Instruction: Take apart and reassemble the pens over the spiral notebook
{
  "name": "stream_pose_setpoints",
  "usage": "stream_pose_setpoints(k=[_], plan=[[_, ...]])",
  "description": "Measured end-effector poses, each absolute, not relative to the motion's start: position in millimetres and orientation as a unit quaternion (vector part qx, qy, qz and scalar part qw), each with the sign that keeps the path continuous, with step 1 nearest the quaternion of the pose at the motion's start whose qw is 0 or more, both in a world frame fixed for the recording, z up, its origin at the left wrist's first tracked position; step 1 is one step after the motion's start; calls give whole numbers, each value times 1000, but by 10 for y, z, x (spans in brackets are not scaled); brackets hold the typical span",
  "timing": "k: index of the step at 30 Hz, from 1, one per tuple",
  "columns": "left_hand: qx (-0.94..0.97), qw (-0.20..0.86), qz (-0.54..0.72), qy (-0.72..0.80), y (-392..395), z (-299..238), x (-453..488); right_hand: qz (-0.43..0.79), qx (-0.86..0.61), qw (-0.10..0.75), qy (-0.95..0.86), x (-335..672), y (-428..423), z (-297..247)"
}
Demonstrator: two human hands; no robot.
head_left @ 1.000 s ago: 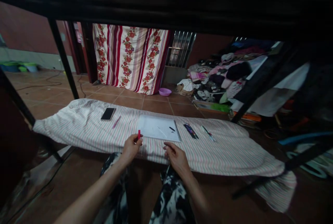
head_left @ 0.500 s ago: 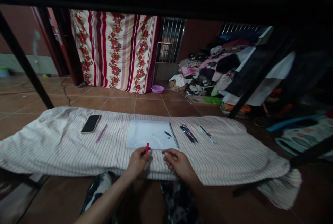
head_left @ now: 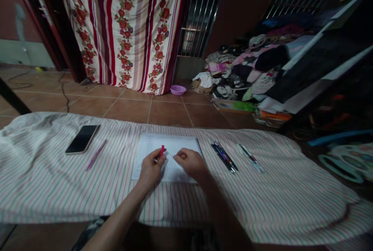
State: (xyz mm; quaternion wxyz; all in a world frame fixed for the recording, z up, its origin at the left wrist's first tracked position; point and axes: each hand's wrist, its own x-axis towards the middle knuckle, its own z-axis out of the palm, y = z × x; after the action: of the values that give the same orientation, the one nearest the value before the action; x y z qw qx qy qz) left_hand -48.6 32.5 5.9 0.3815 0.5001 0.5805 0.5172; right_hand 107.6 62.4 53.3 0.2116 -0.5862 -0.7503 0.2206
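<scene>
My left hand (head_left: 152,165) is closed around a small red stick-like piece (head_left: 162,150), which stands upright from its fingers. My right hand (head_left: 190,161) has thumb and forefinger pinched at a thin, pale, clear tube (head_left: 170,153) over the page. Most of the tube is hidden by the fingers. Beneath both hands lies a spiral notebook (head_left: 151,141), its coils along the right edge. Right of it rests a bundle of dark pens (head_left: 224,157).
A striped cloth (head_left: 116,189) covers the low surface. On it lie a phone (head_left: 83,139) and a pink pen (head_left: 96,156) at left, and a pale-and-dark pen (head_left: 251,158) at right. Beyond are a purple basin (head_left: 177,89) and piled clothes (head_left: 247,68).
Both hands have moved forward from the notebook's near edge to over its page. My right fingers have come to the thin tube. The view has moved closer and tilted down.
</scene>
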Motion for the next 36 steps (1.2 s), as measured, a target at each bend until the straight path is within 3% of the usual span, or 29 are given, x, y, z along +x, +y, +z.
stream_pose_setpoints(k=[4,12,25,32,36], plan=[[527,317,497,612,253,-21,-519,224,-576,211,-758,1051,659,364],[605,212,480,599,281,-5,-458,82,-575,182,-793,988,695,172],[566,225,482,630,356,-58,-448,91,-599,33,-795,1015,646,261],[567,239,479,626,354,-62,-460,108,-606,30,-787,1007,671,264],[561,250,478,628,355,-33,-452,144,-599,91,-783,1035,686,266]])
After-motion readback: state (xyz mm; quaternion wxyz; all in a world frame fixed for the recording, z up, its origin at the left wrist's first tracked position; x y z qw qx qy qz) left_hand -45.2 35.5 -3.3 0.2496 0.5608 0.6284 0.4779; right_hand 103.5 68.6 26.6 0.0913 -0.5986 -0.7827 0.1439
